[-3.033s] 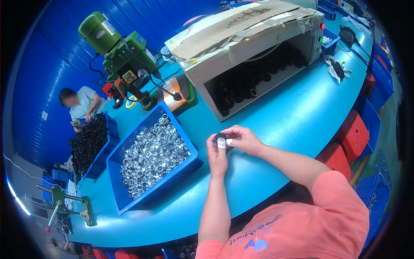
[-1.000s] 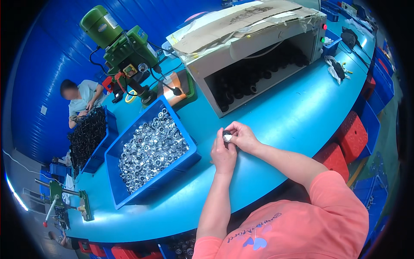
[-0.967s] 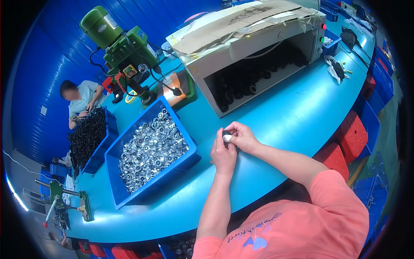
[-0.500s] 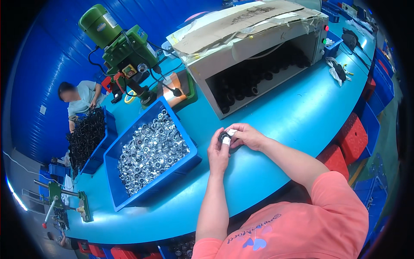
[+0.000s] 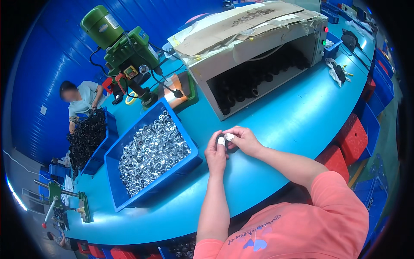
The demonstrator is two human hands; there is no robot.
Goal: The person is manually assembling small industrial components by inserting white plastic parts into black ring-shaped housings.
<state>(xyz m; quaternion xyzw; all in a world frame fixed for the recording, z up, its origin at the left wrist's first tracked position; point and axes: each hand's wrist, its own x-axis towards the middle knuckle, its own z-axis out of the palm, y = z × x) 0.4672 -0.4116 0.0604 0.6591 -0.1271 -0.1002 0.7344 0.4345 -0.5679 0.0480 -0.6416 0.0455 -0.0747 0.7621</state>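
Note:
My left hand (image 5: 214, 156) and my right hand (image 5: 246, 142) meet over the blue-green table, in front of a box-shaped metal cabinet (image 5: 202, 71). Between the fingertips they grip a small black ring-shaped part (image 5: 219, 137), mostly covered by the fingers. Both thumbs wear white wraps, pressed close to the part. Left of my hands stands a blue bin (image 5: 153, 183) heaped with shiny silver ring-shaped pieces (image 5: 151, 151). Inside the open-fronted cabinet lie many black round parts (image 5: 254, 82).
A green bench press (image 5: 129, 52) rises behind the bin. Another person (image 5: 82, 101) works at the far left beside a bin of black parts (image 5: 88, 138). A small hand press (image 5: 64, 198) sits near left. Red stools (image 5: 351, 136) line the right edge; a glove (image 5: 337, 72) lies far right.
Both hands have shifted slightly, with the thumbs closer together. The black part now shows less between the fingers. The bins and machines have stayed put.

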